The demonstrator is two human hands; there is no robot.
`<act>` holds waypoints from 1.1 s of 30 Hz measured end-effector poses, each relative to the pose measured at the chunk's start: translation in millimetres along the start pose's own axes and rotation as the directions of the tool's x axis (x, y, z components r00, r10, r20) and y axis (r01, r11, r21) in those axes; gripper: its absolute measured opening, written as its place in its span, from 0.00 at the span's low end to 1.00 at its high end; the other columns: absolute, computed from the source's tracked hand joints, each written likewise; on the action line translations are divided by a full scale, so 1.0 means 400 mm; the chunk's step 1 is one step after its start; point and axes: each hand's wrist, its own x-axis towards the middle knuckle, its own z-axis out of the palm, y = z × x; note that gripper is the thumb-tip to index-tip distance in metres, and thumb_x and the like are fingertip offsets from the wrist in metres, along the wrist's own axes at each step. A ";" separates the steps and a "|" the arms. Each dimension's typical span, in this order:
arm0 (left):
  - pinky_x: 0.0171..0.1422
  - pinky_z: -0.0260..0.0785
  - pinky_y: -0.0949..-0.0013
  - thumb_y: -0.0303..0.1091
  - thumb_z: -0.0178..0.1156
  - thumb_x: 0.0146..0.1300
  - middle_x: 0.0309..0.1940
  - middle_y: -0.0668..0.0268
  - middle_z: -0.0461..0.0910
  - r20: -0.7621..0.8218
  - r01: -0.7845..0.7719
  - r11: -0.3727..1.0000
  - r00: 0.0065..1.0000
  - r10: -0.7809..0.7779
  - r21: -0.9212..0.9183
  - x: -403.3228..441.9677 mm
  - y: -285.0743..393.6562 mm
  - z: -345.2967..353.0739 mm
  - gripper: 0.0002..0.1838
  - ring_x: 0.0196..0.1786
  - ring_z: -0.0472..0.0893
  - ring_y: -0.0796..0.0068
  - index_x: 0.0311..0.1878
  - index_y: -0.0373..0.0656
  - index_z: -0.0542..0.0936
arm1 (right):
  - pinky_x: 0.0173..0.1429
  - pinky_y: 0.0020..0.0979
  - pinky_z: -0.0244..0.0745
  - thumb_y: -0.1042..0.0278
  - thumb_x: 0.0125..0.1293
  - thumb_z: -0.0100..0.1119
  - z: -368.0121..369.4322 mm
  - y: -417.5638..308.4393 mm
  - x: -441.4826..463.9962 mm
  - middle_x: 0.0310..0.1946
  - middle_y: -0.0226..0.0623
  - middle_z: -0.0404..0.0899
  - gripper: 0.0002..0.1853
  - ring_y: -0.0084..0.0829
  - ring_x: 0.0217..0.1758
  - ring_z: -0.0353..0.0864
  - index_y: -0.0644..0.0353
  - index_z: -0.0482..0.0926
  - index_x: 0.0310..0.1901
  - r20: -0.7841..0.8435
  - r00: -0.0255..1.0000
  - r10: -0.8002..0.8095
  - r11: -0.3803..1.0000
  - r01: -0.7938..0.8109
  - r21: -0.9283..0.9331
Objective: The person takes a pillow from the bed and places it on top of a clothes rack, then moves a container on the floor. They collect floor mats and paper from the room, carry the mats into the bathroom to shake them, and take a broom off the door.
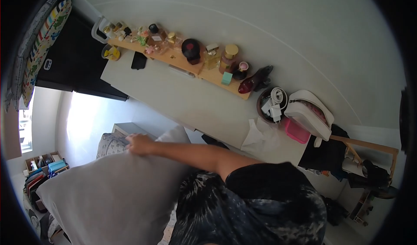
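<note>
My right hand [140,144] reaches across to the upper edge of a plump grey pillow [113,197], its fingers closed on the fabric. The pillow stands tilted in front of my torso and fills the lower left of the head view. Behind my hand, a grey patterned cloth item [109,146] shows beyond the pillow's edge. My left hand is not visible; the pillow hides much of that side.
Alongside runs a long white table [173,97] with a wooden shelf [213,76] of perfume bottles. A bowl of chargers [273,106], a white pouch [310,114], a pink box [297,130] and tissue [260,135] lie at its right end. A black cabinet [78,53] stands left.
</note>
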 end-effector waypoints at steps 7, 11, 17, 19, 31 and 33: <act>0.39 0.76 0.61 0.39 0.64 0.60 0.33 0.50 0.82 0.088 0.126 0.985 0.989 -0.116 -0.118 0.095 0.111 0.040 0.17 0.36 0.82 0.60 0.41 0.32 0.81 | 0.68 0.39 0.62 0.46 0.69 0.46 -0.246 -0.428 -0.111 0.60 0.48 0.73 0.29 0.44 0.65 0.69 0.63 0.72 0.60 0.289 0.721 -0.630 0.758 0.490 0.432; 0.34 0.76 0.63 0.34 0.69 0.56 0.28 0.52 0.81 0.158 0.220 0.955 0.969 -0.191 -0.197 0.142 0.170 0.077 0.15 0.31 0.81 0.63 0.39 0.32 0.81 | 0.68 0.36 0.62 0.36 0.65 0.51 -0.281 -0.346 -0.179 0.61 0.50 0.71 0.38 0.42 0.67 0.68 0.62 0.68 0.64 0.500 0.722 -0.478 0.852 0.243 0.464; 0.27 0.70 0.65 0.30 0.75 0.50 0.21 0.59 0.79 0.357 0.061 0.948 0.932 0.059 -0.314 0.079 0.097 0.156 0.21 0.21 0.74 0.70 0.44 0.30 0.77 | 0.63 0.38 0.67 0.52 0.65 0.60 -0.233 -0.213 -0.367 0.57 0.44 0.72 0.29 0.40 0.58 0.74 0.62 0.69 0.61 -0.007 0.889 -0.457 0.829 0.429 0.358; 0.26 0.66 0.64 0.33 0.73 0.53 0.17 0.61 0.78 0.427 0.047 0.975 0.903 0.052 -0.218 0.074 0.227 0.182 0.14 0.20 0.72 0.73 0.28 0.32 0.80 | 0.58 0.34 0.71 0.64 0.65 0.60 -0.293 -0.161 -0.491 0.54 0.42 0.71 0.21 0.34 0.53 0.75 0.62 0.70 0.57 -0.281 0.890 -0.358 0.859 0.432 0.274; 0.28 0.57 0.70 0.24 0.60 0.57 0.17 0.68 0.73 0.722 0.265 0.897 0.687 0.082 -0.354 -0.125 0.385 0.289 0.09 0.22 0.67 0.78 0.24 0.35 0.72 | 0.66 0.50 0.60 0.77 0.50 0.65 -0.622 0.063 -1.287 0.58 0.43 0.70 0.22 0.46 0.63 0.68 0.60 0.72 0.48 -0.938 0.306 -0.165 0.524 -0.778 -0.346; 0.28 0.57 0.71 0.24 0.60 0.58 0.16 0.68 0.72 0.772 0.307 0.887 0.630 0.082 -0.345 -0.129 0.415 0.299 0.08 0.22 0.66 0.80 0.25 0.35 0.73 | 0.68 0.52 0.57 0.78 0.49 0.64 -0.612 0.107 -1.301 0.59 0.43 0.69 0.21 0.46 0.65 0.66 0.60 0.71 0.47 -0.931 0.311 -0.189 0.531 -0.766 -0.363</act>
